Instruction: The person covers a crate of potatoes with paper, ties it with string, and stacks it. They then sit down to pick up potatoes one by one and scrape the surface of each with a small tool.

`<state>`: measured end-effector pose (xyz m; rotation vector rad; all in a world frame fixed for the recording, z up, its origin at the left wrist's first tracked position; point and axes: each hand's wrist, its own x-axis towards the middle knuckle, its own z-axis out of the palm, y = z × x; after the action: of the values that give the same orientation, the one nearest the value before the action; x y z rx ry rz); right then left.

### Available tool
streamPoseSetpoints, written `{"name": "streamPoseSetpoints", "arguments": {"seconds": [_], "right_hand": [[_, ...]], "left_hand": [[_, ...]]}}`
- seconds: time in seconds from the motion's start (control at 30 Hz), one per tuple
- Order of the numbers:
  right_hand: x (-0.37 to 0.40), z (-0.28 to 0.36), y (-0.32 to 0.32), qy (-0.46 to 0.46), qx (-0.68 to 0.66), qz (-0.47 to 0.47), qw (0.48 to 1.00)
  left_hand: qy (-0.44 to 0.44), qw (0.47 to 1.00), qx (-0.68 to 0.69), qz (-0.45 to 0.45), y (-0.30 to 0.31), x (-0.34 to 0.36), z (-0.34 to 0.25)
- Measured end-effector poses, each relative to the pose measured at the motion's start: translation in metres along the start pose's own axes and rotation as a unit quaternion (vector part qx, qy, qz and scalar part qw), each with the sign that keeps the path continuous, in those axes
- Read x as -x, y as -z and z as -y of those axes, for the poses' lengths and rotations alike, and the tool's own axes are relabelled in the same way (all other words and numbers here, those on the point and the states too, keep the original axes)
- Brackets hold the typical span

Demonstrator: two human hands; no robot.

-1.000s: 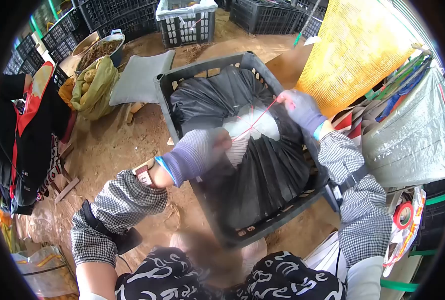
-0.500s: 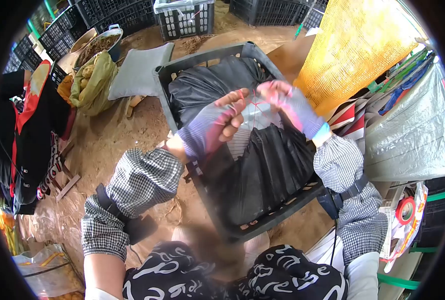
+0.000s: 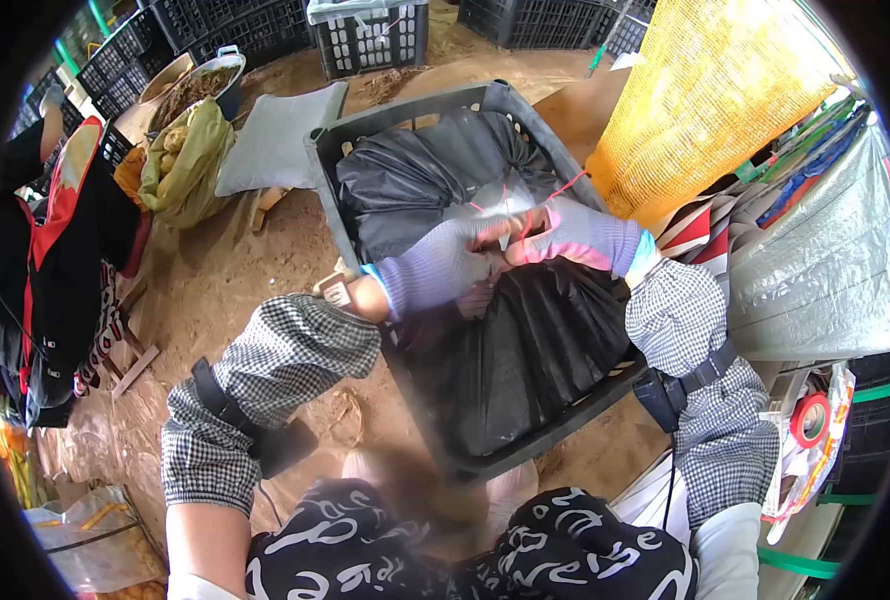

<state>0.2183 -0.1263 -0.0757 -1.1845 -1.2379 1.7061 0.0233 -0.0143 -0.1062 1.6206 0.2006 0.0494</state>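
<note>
A dark plastic crate (image 3: 337, 196) stands on the dirt floor in front of me, lined with a black plastic bag (image 3: 525, 340) whose mouth is gathered over a pale inner bag (image 3: 503, 202). My left hand (image 3: 445, 262) and my right hand (image 3: 565, 236), both in purple knit gloves, meet fingertip to fingertip above the gathered mouth. Both pinch a thin red string (image 3: 563, 187) that is wound around the bag's neck; a loose end runs up to the right.
Black crates (image 3: 265, 30) line the back. An olive sack of roots (image 3: 180, 160) and a grey cushion (image 3: 277, 140) lie left of my crate. A yellow mesh sack (image 3: 705, 90) and a silver bag (image 3: 815, 270) stand right. Another person in black and red (image 3: 50, 260) sits at left.
My hands were apart, stretching the red string; they rose, came together and have now dropped onto the bag's neck with the string wound tight.
</note>
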Motion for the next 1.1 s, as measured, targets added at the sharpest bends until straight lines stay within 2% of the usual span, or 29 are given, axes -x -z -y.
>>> {"name": "streamPoseSetpoints", "arguments": {"seconds": [0.1,0.13,0.17,0.23,0.27,0.37,0.4,0.43,0.5,0.53,0.6,0.63,0.67,0.7,0.73,0.8,0.83,0.9,0.97,1.0,1.03,1.07,1.1], "right_hand": [[-0.003,-0.002,0.005,-0.018,-0.025,0.019,0.999],[-0.004,0.004,0.006,-0.077,-0.045,0.012,0.996],[-0.007,0.004,0.012,-0.068,-0.014,0.015,0.997],[-0.008,0.001,0.013,-0.069,0.062,-0.002,0.996],[-0.007,0.002,0.011,-0.074,0.117,-0.021,0.990],[0.008,-0.009,0.028,-0.160,0.175,-0.130,0.963],[0.016,-0.018,0.028,-0.118,0.211,-0.174,0.955],[0.022,-0.017,0.020,-0.079,0.250,-0.219,0.940],[0.045,-0.005,-0.008,-0.017,0.314,-0.312,0.897],[0.040,-0.011,-0.016,0.140,0.541,-0.341,0.756],[0.037,-0.020,-0.022,0.097,0.539,-0.373,0.749],[0.036,-0.020,-0.021,0.078,0.540,-0.392,0.741],[0.038,-0.022,-0.020,0.108,0.557,-0.386,0.728],[0.039,-0.028,-0.026,0.098,0.549,-0.394,0.730],[0.039,-0.033,-0.031,0.088,0.544,-0.402,0.731],[0.038,-0.031,-0.037,0.052,0.533,-0.410,0.738],[0.042,-0.026,-0.039,0.040,0.572,-0.404,0.713],[0.049,-0.022,-0.042,0.015,0.641,-0.389,0.661],[0.058,-0.024,-0.047,0.032,0.624,-0.356,0.695],[0.063,-0.015,-0.053,0.047,0.619,-0.342,0.706],[0.074,-0.009,-0.054,0.067,0.653,-0.373,0.656],[0.088,0.002,-0.050,0.091,0.623,-0.402,0.665],[0.099,0.019,-0.053,0.109,0.621,-0.448,0.634]], "left_hand": [[-0.056,0.997,0.033,0.045,0.006,-0.003,0.009],[-0.063,0.997,0.006,0.046,0.012,-0.007,0.005],[-0.071,0.996,-0.022,0.046,0.018,-0.012,0.003],[-0.020,0.992,-0.119,0.037,0.013,-0.012,-0.011],[-0.022,0.996,-0.084,0.015,0.013,-0.011,-0.010],[-0.099,0.934,-0.325,-0.113,0.018,-0.002,-0.020],[-0.086,0.888,-0.402,-0.206,0.025,-0.002,-0.009],[-0.113,0.846,-0.452,-0.260,0.038,0.007,-0.011],[-0.136,0.836,-0.488,-0.210,0.066,0.012,0.008],[-0.162,0.830,-0.483,-0.227,0.068,0.007,0.015],[-0.210,0.817,-0.472,-0.255,0.067,0.002,0.026],[-0.159,0.918,-0.299,-0.209,0.065,0.000,0.012],[-0.097,0.977,-0.110,-0.153,0.062,0.002,-0.004],[-0.024,0.992,0.088,-0.089,0.055,0.008,-0.019],[0.012,0.994,0.070,-0.083,0.051,0.010,-0.030],[-0.007,0.995,0.087,-0.056,0.055,0.003,-0.028],[-0.013,0.994,0.096,-0.044,0.058,0.001,-0.022],[-0.014,0.994,-0.097,-0.054,0.071,-0.001,-0.004],[-0.040,0.958,-0.279,-0.049,0.075,0.006,0.002],[-0.067,0.936,-0.339,-0.067,0.075,0.010,-0.016],[-0.189,0.889,-0.394,-0.138,0.080,0.006,-0.027],[-0.301,0.827,-0.433,-0.197,0.082,0.002,-0.037],[-0.341,0.763,-0.506,-0.215,0.072,0.001,-0.053]]}}
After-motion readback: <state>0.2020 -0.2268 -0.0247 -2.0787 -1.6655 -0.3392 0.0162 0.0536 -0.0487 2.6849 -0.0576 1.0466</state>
